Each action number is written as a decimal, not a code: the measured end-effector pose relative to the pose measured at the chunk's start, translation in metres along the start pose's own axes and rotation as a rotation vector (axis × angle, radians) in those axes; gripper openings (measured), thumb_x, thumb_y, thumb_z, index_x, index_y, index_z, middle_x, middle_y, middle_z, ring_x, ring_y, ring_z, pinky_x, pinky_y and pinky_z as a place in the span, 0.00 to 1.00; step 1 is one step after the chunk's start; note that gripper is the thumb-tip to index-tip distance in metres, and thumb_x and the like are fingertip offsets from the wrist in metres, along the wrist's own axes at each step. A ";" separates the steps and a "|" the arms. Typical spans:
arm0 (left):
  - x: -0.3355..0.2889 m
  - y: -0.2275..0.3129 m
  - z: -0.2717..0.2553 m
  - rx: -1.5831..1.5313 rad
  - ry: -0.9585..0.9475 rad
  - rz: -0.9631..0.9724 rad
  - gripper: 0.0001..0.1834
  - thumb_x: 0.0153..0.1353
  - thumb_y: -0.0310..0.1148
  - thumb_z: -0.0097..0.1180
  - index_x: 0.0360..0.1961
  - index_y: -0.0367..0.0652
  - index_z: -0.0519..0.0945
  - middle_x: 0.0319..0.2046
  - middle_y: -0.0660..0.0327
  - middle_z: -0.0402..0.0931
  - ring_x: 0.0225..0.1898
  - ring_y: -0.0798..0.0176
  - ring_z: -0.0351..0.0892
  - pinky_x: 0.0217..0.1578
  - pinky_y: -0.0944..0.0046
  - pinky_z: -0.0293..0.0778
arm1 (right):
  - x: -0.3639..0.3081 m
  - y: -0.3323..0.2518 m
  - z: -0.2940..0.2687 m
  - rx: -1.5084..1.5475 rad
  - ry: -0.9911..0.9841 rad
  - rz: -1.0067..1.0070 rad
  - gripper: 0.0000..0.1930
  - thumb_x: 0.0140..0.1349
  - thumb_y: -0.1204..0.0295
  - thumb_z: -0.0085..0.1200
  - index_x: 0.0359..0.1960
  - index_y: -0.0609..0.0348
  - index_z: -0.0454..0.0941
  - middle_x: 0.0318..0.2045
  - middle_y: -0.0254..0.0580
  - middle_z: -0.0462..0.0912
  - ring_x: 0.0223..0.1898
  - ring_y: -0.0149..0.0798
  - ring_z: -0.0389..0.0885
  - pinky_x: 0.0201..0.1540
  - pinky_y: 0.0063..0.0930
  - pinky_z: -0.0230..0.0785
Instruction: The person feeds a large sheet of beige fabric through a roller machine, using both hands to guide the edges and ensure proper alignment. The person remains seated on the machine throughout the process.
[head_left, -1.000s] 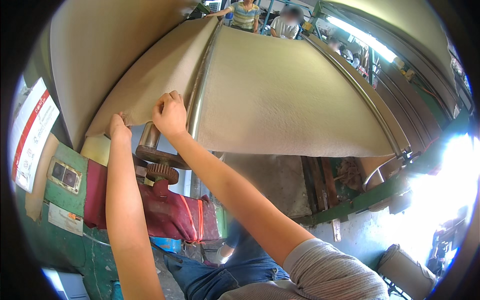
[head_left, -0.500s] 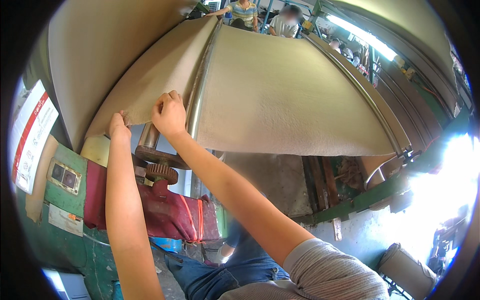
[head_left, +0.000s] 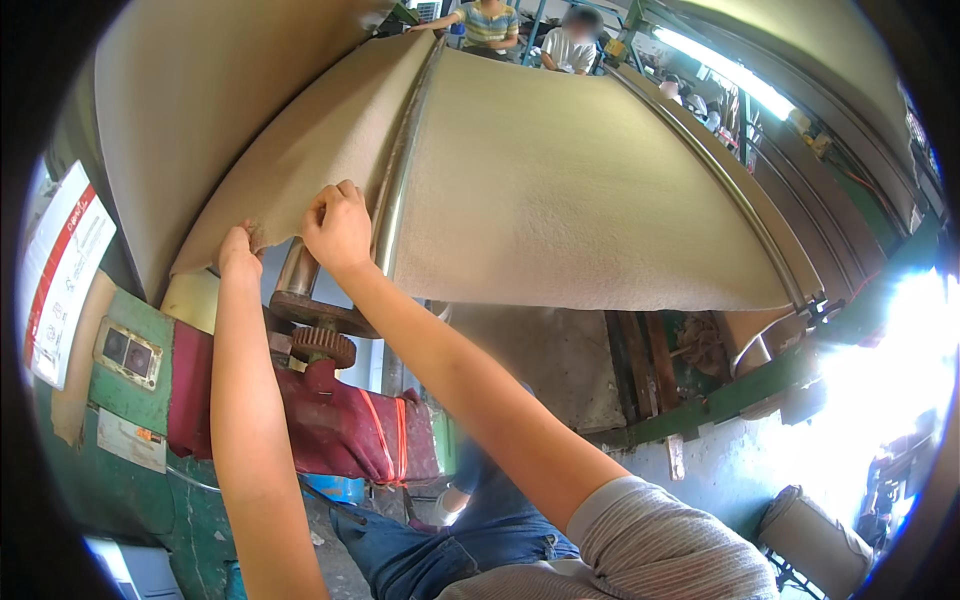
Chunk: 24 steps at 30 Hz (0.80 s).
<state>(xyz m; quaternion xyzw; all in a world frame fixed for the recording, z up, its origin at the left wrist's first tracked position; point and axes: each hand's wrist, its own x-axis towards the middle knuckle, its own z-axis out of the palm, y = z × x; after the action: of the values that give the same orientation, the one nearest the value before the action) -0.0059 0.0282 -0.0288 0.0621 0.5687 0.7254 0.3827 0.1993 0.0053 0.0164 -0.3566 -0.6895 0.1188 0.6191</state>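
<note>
A: Where does the cloth [head_left: 560, 190] lie, going by the left bar [head_left: 402, 160]?

B: It spreads to both sides of the bar. On the left side its near edge hangs loose and wavy.

A: And the grip?

B: The left hand [head_left: 240, 252], farther out to the left of the bar, pinches that edge, where the cloth puckers. The right hand [head_left: 338, 230] is just left of the bar, fingers curled in over the cloth. Its fingertips are hidden, so whether it pinches or merely rests there cannot be told.

A: What makes this hold a good one?

B: Probably a light, even pull from both sides, thumb and fingers close to the edge. The edge bends between the two hands, so levelling them should flatten it without stretching the weave.

A: Any hazard?

B: The gear [head_left: 324, 345] sits below and left of the bar, beneath the right wrist, with a metal roller [head_left: 298, 270] above it. Loose cloth and fingertips are best kept clear of the teeth.
</note>
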 end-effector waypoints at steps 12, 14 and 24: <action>-0.008 0.006 -0.008 0.121 -0.175 0.037 0.08 0.53 0.27 0.46 0.33 0.47 0.76 0.26 0.65 0.76 0.28 0.66 0.75 0.25 0.64 0.71 | -0.003 0.000 0.008 0.004 -0.022 0.034 0.04 0.42 0.76 0.50 0.20 0.64 0.72 0.27 0.53 0.72 0.35 0.53 0.70 0.38 0.42 0.66; -0.038 0.003 0.020 -0.080 0.054 -0.003 0.09 0.51 0.23 0.47 0.33 0.45 0.75 0.29 0.63 0.76 0.29 0.64 0.76 0.26 0.64 0.71 | 0.001 0.011 -0.001 -0.012 0.000 0.020 0.03 0.43 0.76 0.50 0.19 0.63 0.73 0.26 0.51 0.72 0.33 0.52 0.71 0.37 0.40 0.67; -0.024 -0.002 0.016 0.029 -0.193 0.014 0.07 0.52 0.23 0.53 0.34 0.39 0.75 0.32 0.56 0.76 0.33 0.61 0.76 0.27 0.58 0.74 | -0.014 -0.012 -0.014 0.158 -0.116 -0.075 0.03 0.45 0.77 0.50 0.22 0.63 0.74 0.26 0.49 0.73 0.32 0.50 0.72 0.36 0.36 0.67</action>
<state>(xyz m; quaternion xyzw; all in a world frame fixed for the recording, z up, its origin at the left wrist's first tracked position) 0.0203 0.0260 -0.0161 0.1412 0.5393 0.7102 0.4299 0.2085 -0.0161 0.0159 -0.2733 -0.7254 0.1699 0.6085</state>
